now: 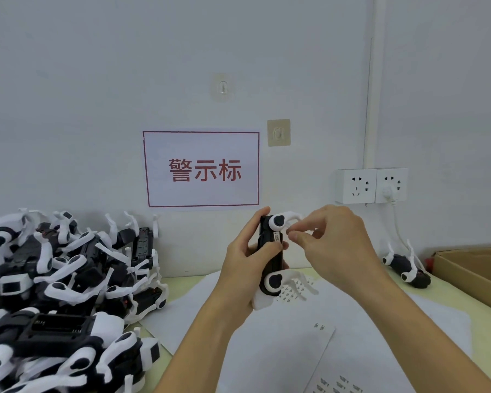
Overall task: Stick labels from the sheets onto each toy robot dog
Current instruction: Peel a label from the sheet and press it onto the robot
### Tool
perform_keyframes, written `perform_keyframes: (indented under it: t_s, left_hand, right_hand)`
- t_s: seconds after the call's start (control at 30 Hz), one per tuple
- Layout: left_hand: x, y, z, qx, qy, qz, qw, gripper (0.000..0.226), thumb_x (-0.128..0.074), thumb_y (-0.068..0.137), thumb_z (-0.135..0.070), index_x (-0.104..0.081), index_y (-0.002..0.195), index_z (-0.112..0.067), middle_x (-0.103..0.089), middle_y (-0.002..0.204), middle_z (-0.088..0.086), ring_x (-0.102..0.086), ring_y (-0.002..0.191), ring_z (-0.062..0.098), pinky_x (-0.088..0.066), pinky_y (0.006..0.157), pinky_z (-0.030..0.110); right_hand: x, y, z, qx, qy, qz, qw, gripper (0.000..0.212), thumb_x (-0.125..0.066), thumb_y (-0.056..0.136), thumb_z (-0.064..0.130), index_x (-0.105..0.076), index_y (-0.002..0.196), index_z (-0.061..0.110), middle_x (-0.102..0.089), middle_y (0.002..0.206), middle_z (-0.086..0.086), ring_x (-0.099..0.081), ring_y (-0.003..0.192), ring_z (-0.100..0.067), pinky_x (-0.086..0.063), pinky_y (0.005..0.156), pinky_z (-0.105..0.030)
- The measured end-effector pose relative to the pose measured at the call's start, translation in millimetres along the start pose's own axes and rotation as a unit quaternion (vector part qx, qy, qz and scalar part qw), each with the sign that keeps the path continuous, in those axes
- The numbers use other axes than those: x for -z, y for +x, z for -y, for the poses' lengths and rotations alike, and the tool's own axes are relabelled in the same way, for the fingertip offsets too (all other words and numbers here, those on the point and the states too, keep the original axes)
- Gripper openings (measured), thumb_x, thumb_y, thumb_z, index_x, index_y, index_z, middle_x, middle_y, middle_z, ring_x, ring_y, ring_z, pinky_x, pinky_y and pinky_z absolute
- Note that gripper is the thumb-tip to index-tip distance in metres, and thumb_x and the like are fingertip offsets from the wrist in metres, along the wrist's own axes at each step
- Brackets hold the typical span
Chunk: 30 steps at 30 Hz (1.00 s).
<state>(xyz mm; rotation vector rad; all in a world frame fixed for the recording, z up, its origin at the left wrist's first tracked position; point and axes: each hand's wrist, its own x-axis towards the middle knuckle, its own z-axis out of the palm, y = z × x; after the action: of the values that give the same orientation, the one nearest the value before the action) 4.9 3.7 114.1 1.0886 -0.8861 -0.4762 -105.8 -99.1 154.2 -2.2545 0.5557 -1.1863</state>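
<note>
Label sheets (281,336) are spread over the counter (448,304) at the bottom middle of the frame, closest to the camera, mostly peeled bare with a few small stickers left on them. Right above them, dead center, is the toy dog (271,256) being worked on, black body with white legs, held up on end off the counter. Left hand (245,259) is wrapped around its body from the left side, thumb laid over the front. Right hand (328,236) comes in from the right with thumb and forefinger pinched together right at a small white label (277,237) sitting on the dog's side near the upper leg joint. Can't tell if the fingers are actually gripping the label or just pressing its edge down.

Lower left of the frame has a big messy pile of toy dogs (60,282), all the same black and white kind, legs sticking out everywhere. One more single dog (407,268) lies on its side at the right, near the wall. Just past it in the right edge is an open cardboard box (474,273).

On the wall behind, middle of the frame, hangs a white sign (201,169) with a red border and red characters. Two stick-on hooks (278,132) sit above it, and a double wall socket (371,185) at the right has a white plug and cord in it.
</note>
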Motion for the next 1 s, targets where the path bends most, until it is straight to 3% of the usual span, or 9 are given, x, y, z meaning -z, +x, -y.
perform_keyframes:
  t_s: [0.17, 0.37, 0.53, 0.63, 0.8, 0.93, 1.0]
  left_hand:
    - [2, 0, -2, 0.022, -0.06, 0.035, 0.997, 0.052, -0.046, 0.099, -0.004, -0.056, 0.137, -0.039, -0.066, 0.098, 0.013, -0.06, 0.07, 0.022, -0.05, 0.055, 0.03]
    - [4, 1, -7, 0.027, -0.084, 0.052, 0.995, 0.051, -0.041, 0.098, -0.005, -0.056, 0.138, -0.032, -0.061, 0.108, 0.013, -0.058, 0.079, 0.02, -0.049, 0.063, 0.032]
    - [5, 1, -7, 0.019, -0.091, 0.031, 0.995, 0.053, -0.043, 0.097, -0.001, -0.06, 0.133, -0.035, -0.066, 0.102, 0.014, -0.063, 0.087, 0.02, -0.052, 0.062, 0.033]
    - [4, 1, -7, 0.01, -0.088, 0.021, 0.996, 0.054, -0.045, 0.096, 0.001, -0.061, 0.133, -0.035, -0.066, 0.096, 0.016, -0.061, 0.075, 0.022, -0.053, 0.06, 0.032]
    - [5, 1, -7, 0.022, -0.104, 0.021, 0.994, 0.055, -0.045, 0.097, -0.001, -0.06, 0.132, -0.04, -0.07, 0.113, 0.015, -0.06, 0.084, 0.025, -0.053, 0.06, 0.032]
    - [6, 1, -7, 0.029, -0.12, 0.027, 0.992, 0.054, -0.043, 0.097, -0.003, -0.059, 0.135, -0.038, -0.069, 0.112, 0.008, -0.062, 0.071, 0.02, -0.052, 0.055, 0.03]
    - [6, 1, -7, 0.029, -0.119, 0.033, 0.992, 0.053, -0.043, 0.097, -0.003, -0.059, 0.135, -0.037, -0.068, 0.114, 0.01, -0.061, 0.076, 0.021, -0.052, 0.058, 0.031]
  right_hand:
    - [4, -1, 0, 0.098, -0.026, 0.024, 0.995, 0.02, -0.072, 0.088, 0.018, -0.077, 0.083, 0.037, -0.055, 0.089, 0.018, -0.058, 0.076, -0.002, -0.038, 0.066, -0.011]
    - [4, -1, -7, 0.197, -0.054, 0.04, 0.978, 0.035, -0.068, 0.089, 0.014, -0.074, 0.106, 0.044, -0.051, 0.094, 0.018, -0.055, 0.085, -0.005, -0.038, 0.067, -0.015]
    - [4, -2, -9, 0.221, -0.085, 0.049, 0.97, 0.045, -0.062, 0.091, 0.013, -0.069, 0.113, 0.051, -0.047, 0.095, 0.018, -0.055, 0.082, -0.009, -0.046, 0.065, -0.026]
    - [5, -3, -9, 0.241, -0.114, 0.035, 0.963, 0.046, -0.06, 0.089, 0.01, -0.071, 0.113, 0.048, -0.047, 0.094, 0.016, -0.049, 0.075, -0.008, -0.044, 0.061, -0.028]
    - [9, -6, -10, 0.263, -0.136, 0.047, 0.954, 0.045, -0.057, 0.087, 0.01, -0.072, 0.113, 0.045, -0.049, 0.095, 0.012, -0.047, 0.079, -0.01, -0.046, 0.061, -0.03]
    - [10, -6, -11, 0.27, -0.119, 0.069, 0.953, 0.042, -0.053, 0.087, 0.014, -0.075, 0.109, 0.042, -0.048, 0.098, 0.014, -0.051, 0.083, -0.011, -0.045, 0.062, -0.028]
    - [9, -6, -12, 0.268, -0.098, 0.062, 0.956, 0.044, -0.053, 0.086, 0.011, -0.075, 0.111, 0.041, -0.049, 0.098, 0.015, -0.053, 0.083, -0.01, -0.048, 0.063, -0.029]
